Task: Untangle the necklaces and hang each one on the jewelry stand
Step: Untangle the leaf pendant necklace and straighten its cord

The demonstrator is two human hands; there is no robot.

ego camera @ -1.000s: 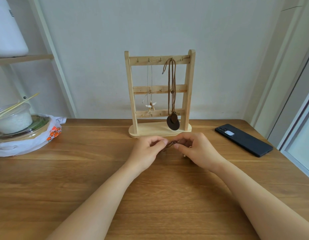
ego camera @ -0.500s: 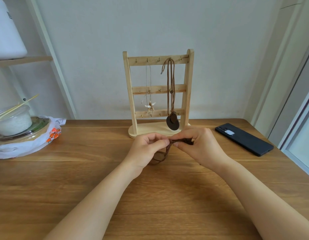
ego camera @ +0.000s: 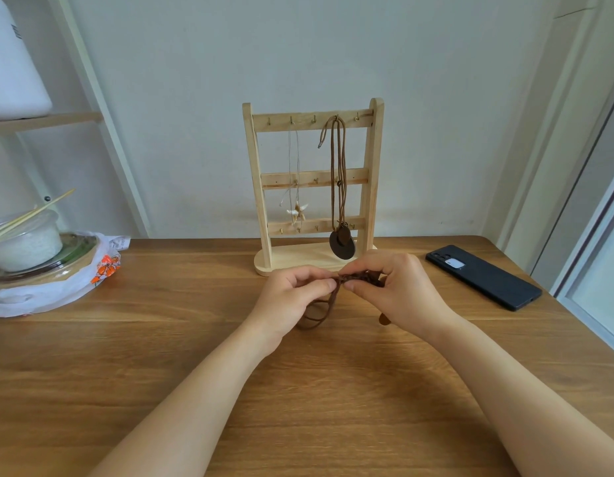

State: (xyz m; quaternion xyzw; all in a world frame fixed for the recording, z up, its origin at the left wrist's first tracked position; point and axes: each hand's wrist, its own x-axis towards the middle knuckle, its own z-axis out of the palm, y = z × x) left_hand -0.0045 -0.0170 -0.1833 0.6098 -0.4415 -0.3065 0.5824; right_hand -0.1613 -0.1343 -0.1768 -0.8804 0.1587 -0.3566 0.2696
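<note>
Two hands meet low over the table (ego camera: pixel 298 401), at 6 o'clock from the stand (ego camera: pixel 254 173) and just in front of its base. The left hand (ego camera: pixel 291 301) pinches a brown cord (ego camera: pixel 358 279) between thumb and forefinger, remaining fingers curled. The right hand (ego camera: pixel 398 290) grasps the bunched part of the same cord from the 3 o'clock side, thumb under and fingers curled over it; the fingertips of the two hands nearly touch. Loops of the cord hang from the pinch toward 7 o'clock, beneath the left hand; whether they reach the table cannot be told. A small brown piece shows below the right hand; its identity cannot be told.

The stand is upright at 12 o'clock, near the wall; it carries three hooked rails. A starfish necklace (ego camera: pixel 299 212) hangs from a top-rail hook left of centre; its pendant sits between the middle and bottom rails. A disc necklace (ego camera: pixel 342 247) hangs from a top-rail hook right of centre; its pendant hangs below the bottom rail, just above the right hand.

A phone (ego camera: pixel 484 277) lies flat at 3 o'clock, well apart from the hands. At 9 o'clock, a bag (ego camera: pixel 40 294) holds a lidded bowl (ego camera: pixel 27 242); chopsticks (ego camera: pixel 30 211) rest across it.
</note>
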